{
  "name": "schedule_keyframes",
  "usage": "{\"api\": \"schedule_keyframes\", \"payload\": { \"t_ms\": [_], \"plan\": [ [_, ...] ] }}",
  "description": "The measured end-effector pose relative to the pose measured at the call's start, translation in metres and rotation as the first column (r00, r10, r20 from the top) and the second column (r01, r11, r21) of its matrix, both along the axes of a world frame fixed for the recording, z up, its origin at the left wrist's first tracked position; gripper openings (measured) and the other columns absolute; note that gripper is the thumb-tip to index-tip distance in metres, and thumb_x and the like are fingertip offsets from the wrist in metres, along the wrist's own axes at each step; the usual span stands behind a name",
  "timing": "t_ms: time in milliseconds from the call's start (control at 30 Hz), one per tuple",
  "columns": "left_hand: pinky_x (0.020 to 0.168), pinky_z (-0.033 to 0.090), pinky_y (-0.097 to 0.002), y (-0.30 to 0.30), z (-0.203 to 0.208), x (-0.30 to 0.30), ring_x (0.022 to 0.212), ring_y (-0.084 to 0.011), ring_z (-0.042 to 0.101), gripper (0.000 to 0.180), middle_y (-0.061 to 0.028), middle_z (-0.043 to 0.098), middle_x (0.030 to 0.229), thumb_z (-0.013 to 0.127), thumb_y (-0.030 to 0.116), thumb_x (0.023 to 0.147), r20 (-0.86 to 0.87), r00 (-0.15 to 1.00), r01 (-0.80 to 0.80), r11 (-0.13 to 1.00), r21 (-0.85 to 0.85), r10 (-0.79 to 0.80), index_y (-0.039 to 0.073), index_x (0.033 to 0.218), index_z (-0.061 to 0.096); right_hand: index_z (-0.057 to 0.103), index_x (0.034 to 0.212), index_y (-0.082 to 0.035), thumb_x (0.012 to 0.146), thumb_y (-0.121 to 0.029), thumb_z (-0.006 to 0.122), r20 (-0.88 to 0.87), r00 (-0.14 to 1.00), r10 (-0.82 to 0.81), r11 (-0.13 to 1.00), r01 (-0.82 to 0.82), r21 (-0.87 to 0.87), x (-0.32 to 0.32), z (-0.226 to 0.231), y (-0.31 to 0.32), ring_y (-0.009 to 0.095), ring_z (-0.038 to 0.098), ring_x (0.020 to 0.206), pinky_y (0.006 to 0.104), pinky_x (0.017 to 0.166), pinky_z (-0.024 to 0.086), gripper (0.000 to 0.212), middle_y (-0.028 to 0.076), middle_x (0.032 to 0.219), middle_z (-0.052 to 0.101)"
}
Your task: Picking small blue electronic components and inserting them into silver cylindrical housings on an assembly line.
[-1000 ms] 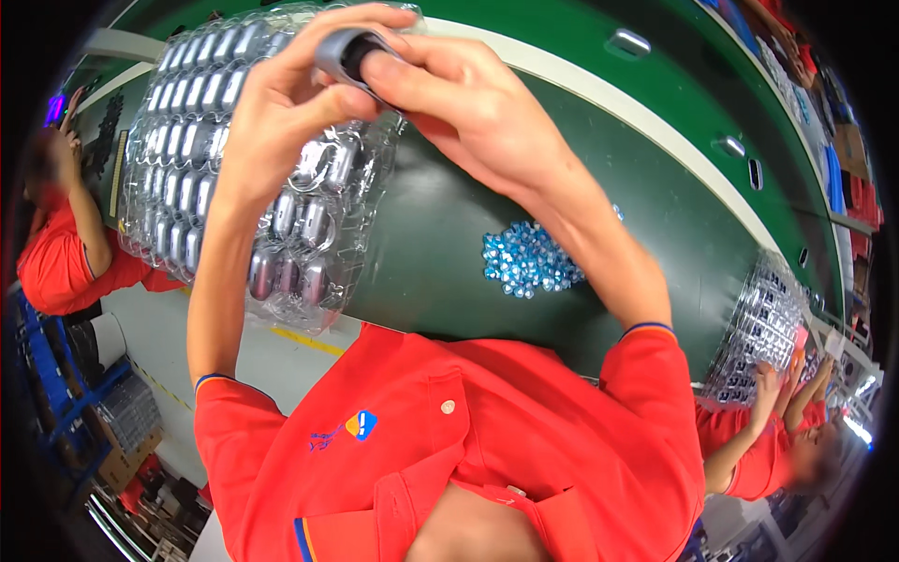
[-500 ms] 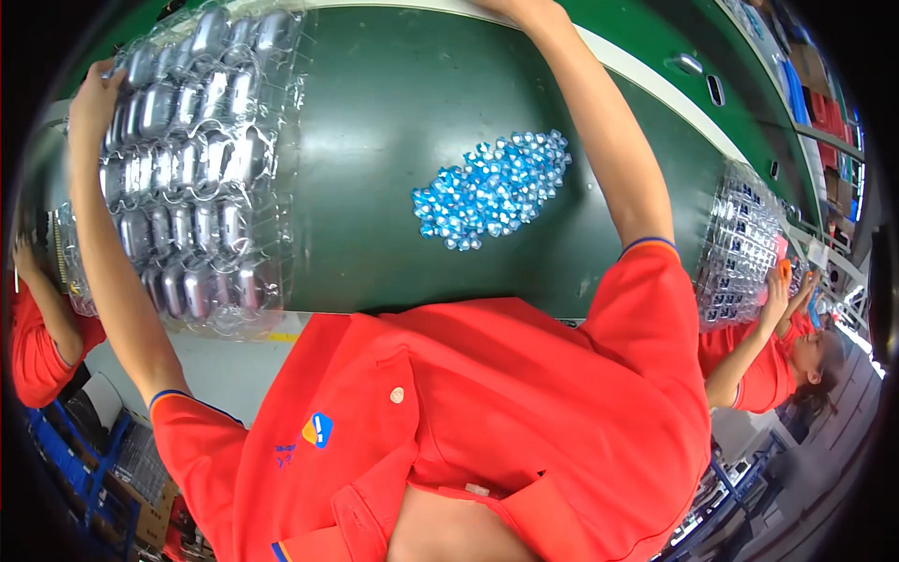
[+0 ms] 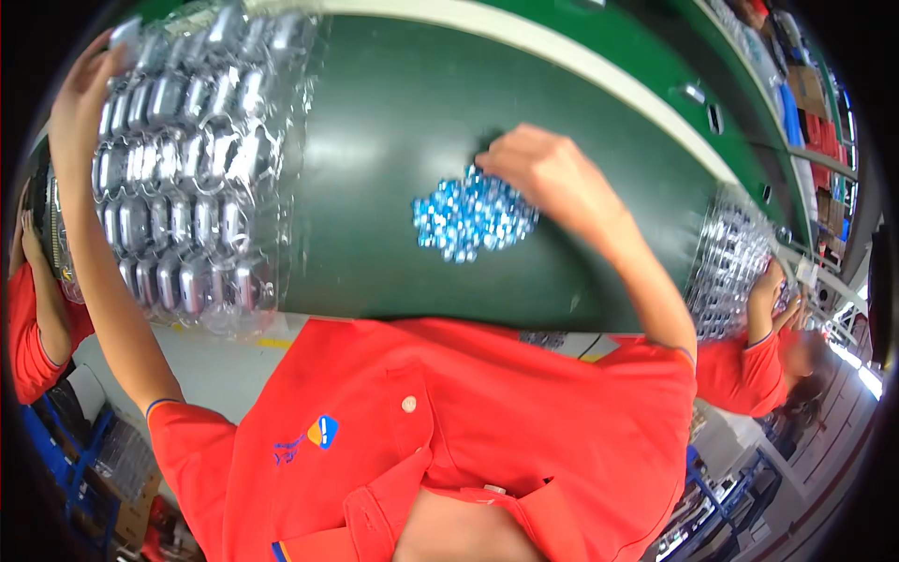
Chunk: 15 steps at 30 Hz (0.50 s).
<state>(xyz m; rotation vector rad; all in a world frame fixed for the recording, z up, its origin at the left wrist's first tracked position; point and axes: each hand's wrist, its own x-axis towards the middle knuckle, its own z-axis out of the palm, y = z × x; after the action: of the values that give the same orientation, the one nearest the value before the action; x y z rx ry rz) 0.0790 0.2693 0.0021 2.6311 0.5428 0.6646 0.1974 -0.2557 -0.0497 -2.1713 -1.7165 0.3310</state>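
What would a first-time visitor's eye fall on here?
Probably the glittering pile of blue pieces on the dark green tabletop, with the right hand at its upper right edge. Left of it, clear plastic trays hold rows of silvery cases; the bright red shirt dominates below.

green tabletop (image 3: pixel 375 122): decently bright, soft pale sheen across it
clear plastic tray (image 3: pixel 292 169): hard white glints all over
right hand (image 3: pixel 545 171): kinda smeary
tube light (image 3: pixel 867 379): blown out, far right
white strip (image 3: pixel 562 58): bows hard, fisheye style, corners gone black
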Motion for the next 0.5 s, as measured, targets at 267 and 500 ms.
{"api": "schedule_keyframes", "payload": {
  "t_ms": [267, 500],
  "plan": [
    [0.085, 0.05, -0.0265, -0.201, 0.025, -0.062, 0.094, -0.0132, 0.061, 0.041, -0.0053, 0.064, 0.107, 0.067, 0.011, 0.09, 0.123, 0.991, 0.115, 0.789, -0.603, -0.051, 0.005, 0.131, 0.062, 0.059, 0.095, 0.004, 0.077, -0.001, 0.06, 0.219, 0.974, -0.056, 0.954, 0.116, -0.275, -0.029, 0.017, 0.024, 0.03, 0.065, 0.088, 0.0411, 0.071, 0.056, 0.018, 0.015, 0.087, 0.061],
    [0.082, 0.05, -0.0258, -0.263, 0.001, -0.084, 0.098, -0.0115, 0.058, 0.042, -0.0061, 0.063, 0.11, 0.066, 0.003, 0.088, 0.296, 0.93, 0.141, 0.533, -0.834, 0.218, -0.001, 0.13, 0.06, 0.055, 0.092, 0.002, 0.077, 0.002, 0.06, 0.351, 0.92, -0.176, 0.959, 0.241, -0.151, -0.029, -0.006, 0.042, 0.033, 0.063, 0.082, 0.0425, 0.067, 0.056, 0.016, 0.015, 0.082, 0.058]
  ]
}}
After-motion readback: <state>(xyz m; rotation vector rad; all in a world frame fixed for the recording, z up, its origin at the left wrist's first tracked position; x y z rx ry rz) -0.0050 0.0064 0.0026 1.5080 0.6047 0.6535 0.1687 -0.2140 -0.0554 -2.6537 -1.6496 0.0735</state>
